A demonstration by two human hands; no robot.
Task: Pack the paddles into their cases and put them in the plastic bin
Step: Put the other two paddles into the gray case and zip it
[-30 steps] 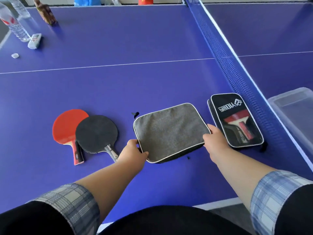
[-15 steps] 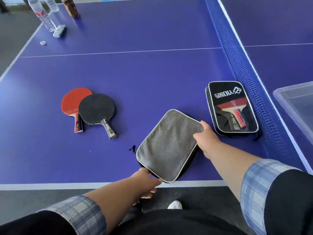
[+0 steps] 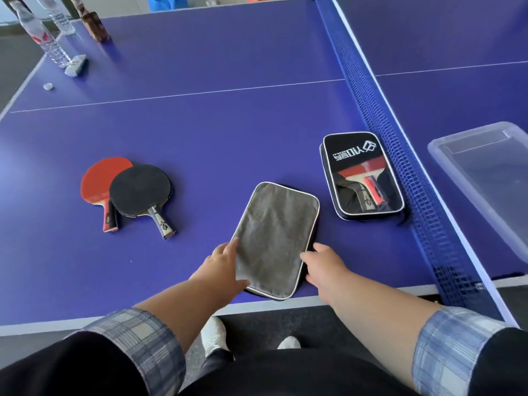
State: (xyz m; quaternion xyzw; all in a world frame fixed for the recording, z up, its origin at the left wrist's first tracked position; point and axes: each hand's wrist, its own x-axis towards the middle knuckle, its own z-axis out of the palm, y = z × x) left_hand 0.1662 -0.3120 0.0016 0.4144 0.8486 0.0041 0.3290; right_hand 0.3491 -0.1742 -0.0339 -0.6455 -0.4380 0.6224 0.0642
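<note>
A grey paddle case (image 3: 275,232) with white piping lies flat near the table's front edge, its long side pointing away from me. My left hand (image 3: 221,265) grips its lower left edge. My right hand (image 3: 324,264) grips its lower right edge. Left of the case, a red paddle (image 3: 97,184) and a black paddle (image 3: 140,190) lie overlapped, handles toward me. A black case (image 3: 361,178) with a clear window, a paddle inside it, rests to the right beside the net. The clear plastic bin (image 3: 485,181) stands beyond the net at far right.
The blue net (image 3: 400,155) runs between the cases and the bin. Water bottles (image 3: 40,35), a brown bottle (image 3: 93,21) and a small white object (image 3: 75,65) stand at the far left corner. The table's white front edge (image 3: 143,317) is close to my body.
The grey case has been turned further, from slanted to nearly lengthwise away from me. Both hands have shifted to its near end, my right hand coming down from the far corner.
</note>
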